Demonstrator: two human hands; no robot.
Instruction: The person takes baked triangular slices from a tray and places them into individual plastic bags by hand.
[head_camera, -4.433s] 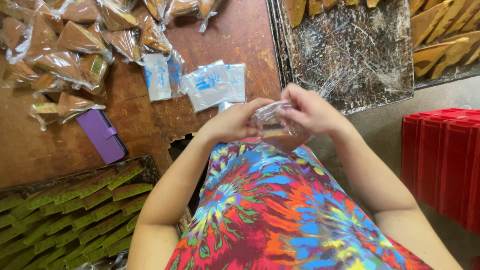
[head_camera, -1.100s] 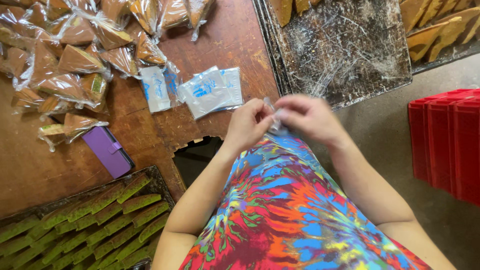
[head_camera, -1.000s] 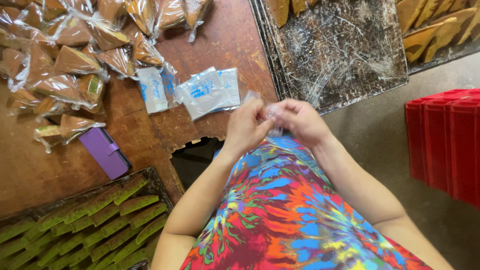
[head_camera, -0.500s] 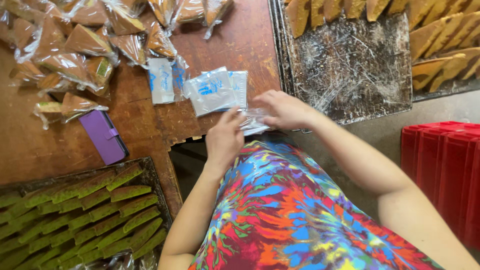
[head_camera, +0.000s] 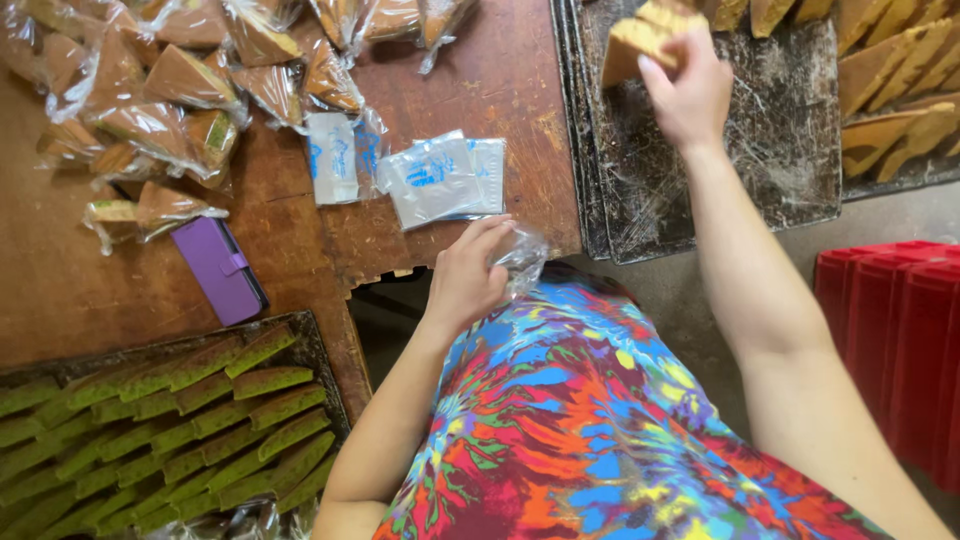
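**Cake wedge lifted, bag held low**

Head view: right hand (head_camera: 690, 95) pinched shut around a brown cake wedge (head_camera: 640, 40) above the dark tray (head_camera: 700, 190). Left hand (head_camera: 468, 280) loosely curled, holding a clear plastic bag (head_camera: 522, 262) at the table edge (head_camera: 470, 262). Bag mouth probably closed, hard to tell; could snag and crumble the wedge.

Right hand (head_camera: 692, 95) on a brown cake wedge (head_camera: 640, 42) over the dark tray (head_camera: 770, 190), left hand (head_camera: 468, 280) on a clear bag (head_camera: 522, 258).
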